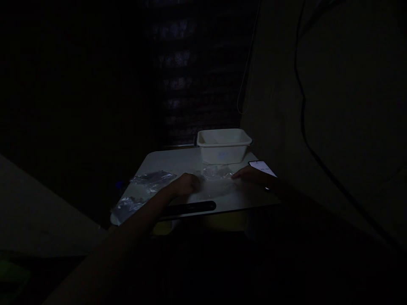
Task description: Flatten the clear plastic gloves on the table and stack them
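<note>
Clear crinkled plastic (217, 173) between the hands on the smooth white tabletop (178, 159) | left hand (187, 184) curled, right hand (246, 173) at the plastic's edge (too dark to tell either grip) | rounded rectangular tub (224, 153) behind, contents unclear | shiny bags (152, 178) left, lit phone (263, 168) right

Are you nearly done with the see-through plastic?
Maybe the shiny wraps are done, since they lie to one side. Now the left hand and right hand are at the clear plastic. It looks wrinkled, so some work is probably left, but it's too dark to tell how much.
</note>
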Available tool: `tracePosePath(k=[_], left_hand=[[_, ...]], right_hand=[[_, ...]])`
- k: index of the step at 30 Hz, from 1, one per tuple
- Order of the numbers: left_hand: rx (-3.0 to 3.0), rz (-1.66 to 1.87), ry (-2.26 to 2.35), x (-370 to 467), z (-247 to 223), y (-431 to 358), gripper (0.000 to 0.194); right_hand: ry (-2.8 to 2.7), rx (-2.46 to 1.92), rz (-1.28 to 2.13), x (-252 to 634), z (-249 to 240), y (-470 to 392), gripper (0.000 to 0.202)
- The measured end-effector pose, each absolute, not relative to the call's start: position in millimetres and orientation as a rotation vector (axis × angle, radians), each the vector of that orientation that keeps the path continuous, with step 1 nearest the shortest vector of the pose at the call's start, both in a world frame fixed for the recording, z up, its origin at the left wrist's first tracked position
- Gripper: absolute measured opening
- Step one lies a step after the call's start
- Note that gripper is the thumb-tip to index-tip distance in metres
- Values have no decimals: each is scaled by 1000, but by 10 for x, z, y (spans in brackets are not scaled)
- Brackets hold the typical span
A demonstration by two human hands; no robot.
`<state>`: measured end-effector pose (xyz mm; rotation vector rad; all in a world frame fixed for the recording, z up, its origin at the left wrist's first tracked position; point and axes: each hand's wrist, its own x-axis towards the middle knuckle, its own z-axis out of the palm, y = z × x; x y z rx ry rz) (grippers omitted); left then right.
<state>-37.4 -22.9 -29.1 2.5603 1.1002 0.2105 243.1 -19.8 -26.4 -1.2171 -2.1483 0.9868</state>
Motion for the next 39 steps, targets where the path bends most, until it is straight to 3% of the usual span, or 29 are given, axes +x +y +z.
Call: tracePosePath(k=[3,5,9,14,22,28,33,39], left_hand=[[2598,123,1315,-360,-232,-232,22],[2642,185,1432,-276,-197,-300,23],[2804,230,1138,8,-330,-576,38],[2836,-43,1215,186,-629,-828,56],[2751,-187,1212,196,-546,-915,59],[2790,-97,1195,251,-416,-971,54],[2844,122,1198,274,-511,-836,47],[2734,-72,1330,307,-637,-799,54]], right_hand=[[-2260,-1327,891,2394,-299,-195,19],[-2269,-1443,630,2342,-314,-215,23],[-2393,-1316,188,2154,-473,-330,29],[-2609,-1053,-38,2018,-776,-473,34],[-2610,-1393,-360,2345,-841,-298,30],[-2325,-1616,-95,2136,-732,-131,30],[-2361,-1460,396,2112,-556,20,5],[-2059,-1417,927,2012,-459,68,11]])
